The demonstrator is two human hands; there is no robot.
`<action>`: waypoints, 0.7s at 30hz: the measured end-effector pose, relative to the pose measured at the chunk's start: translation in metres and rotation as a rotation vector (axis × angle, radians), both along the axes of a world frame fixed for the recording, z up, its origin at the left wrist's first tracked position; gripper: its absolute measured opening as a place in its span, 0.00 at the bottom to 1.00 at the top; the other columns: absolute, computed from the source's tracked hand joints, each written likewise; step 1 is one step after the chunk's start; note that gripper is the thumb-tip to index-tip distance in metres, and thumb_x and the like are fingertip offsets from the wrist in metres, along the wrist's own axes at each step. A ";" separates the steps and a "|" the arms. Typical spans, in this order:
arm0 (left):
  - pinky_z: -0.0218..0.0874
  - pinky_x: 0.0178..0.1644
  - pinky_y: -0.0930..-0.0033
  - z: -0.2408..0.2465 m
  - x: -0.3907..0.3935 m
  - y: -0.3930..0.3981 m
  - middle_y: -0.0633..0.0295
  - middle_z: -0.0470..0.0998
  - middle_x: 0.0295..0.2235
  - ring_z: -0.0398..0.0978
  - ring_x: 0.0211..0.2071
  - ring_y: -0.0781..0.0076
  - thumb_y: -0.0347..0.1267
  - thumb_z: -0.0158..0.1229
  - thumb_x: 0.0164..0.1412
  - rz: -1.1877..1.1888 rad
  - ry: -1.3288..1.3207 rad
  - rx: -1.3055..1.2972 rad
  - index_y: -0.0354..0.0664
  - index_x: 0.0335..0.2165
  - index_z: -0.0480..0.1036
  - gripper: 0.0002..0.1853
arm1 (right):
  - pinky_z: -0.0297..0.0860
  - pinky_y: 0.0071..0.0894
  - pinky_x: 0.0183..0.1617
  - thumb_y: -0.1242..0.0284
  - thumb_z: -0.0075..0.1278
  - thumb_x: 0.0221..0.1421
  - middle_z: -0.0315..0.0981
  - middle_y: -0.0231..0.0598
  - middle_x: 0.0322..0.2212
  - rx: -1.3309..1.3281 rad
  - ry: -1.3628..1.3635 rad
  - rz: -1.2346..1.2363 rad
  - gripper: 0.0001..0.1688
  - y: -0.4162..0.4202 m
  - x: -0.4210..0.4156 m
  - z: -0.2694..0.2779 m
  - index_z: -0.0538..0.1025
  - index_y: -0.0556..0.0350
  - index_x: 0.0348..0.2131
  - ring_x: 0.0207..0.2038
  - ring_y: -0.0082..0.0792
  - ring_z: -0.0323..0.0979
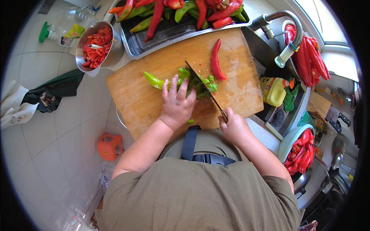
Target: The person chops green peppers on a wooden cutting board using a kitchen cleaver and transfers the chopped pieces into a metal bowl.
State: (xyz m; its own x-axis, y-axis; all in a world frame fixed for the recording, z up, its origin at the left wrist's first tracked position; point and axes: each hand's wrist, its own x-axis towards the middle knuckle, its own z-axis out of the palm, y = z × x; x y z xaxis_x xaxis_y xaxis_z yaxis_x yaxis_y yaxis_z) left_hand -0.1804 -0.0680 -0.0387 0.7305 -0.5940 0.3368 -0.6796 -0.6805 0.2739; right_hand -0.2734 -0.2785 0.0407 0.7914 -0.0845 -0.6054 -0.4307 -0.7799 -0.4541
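My right hand [235, 125] grips the handle of a kitchen knife [206, 86], whose dark blade slants up and left across the wooden cutting board [130, 86]. To the left of the blade, my left hand [178, 104] presses down on green peppers [182, 75] with its fingers spread, hiding part of them. One long green pepper [153, 80] pokes out beyond those fingers. Cut green pieces [212, 86] lie right of the blade, with seeds scattered about. A whole red chili pepper [216, 60] rests near the board's far right.
Beyond the board is a metal tray [138, 53] of red and green peppers. A steel pot [114, 55] with chopped red pepper stands left. On the right are a faucet [297, 27], a yellow jug [273, 92] and a pale basin [284, 144] of red peppers. An orange stool [109, 147] stands lower left.
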 end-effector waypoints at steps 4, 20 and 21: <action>0.49 0.63 0.35 0.006 0.004 0.006 0.53 0.65 0.56 0.61 0.61 0.43 0.41 0.71 0.46 -0.023 0.001 -0.026 0.47 0.51 0.71 0.32 | 0.70 0.56 0.42 0.66 0.50 0.61 0.76 0.63 0.31 0.029 -0.067 -0.051 0.16 0.000 -0.002 -0.017 0.70 0.60 0.42 0.37 0.64 0.74; 0.51 0.68 0.43 -0.005 0.009 0.013 0.49 0.65 0.55 0.63 0.59 0.48 0.47 0.70 0.48 0.029 0.021 -0.118 0.32 0.53 0.65 0.41 | 0.70 0.55 0.38 0.65 0.51 0.61 0.76 0.62 0.28 0.013 -0.004 0.037 0.16 -0.001 -0.005 0.068 0.71 0.59 0.42 0.34 0.63 0.74; 0.51 0.68 0.43 -0.005 0.009 0.013 0.49 0.65 0.55 0.63 0.59 0.48 0.47 0.70 0.47 0.030 0.029 -0.124 0.32 0.53 0.65 0.41 | 0.70 0.55 0.39 0.65 0.51 0.61 0.76 0.62 0.28 0.005 0.016 0.050 0.16 0.000 -0.002 0.068 0.70 0.60 0.41 0.35 0.64 0.74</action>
State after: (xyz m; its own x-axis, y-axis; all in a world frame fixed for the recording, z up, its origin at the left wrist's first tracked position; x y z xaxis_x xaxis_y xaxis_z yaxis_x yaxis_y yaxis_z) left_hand -0.1715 -0.0548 -0.0440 0.7580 -0.5268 0.3846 -0.6499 -0.6605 0.3760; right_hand -0.2753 -0.2782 0.1084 0.7850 -0.0421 -0.6180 -0.3981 -0.7987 -0.4513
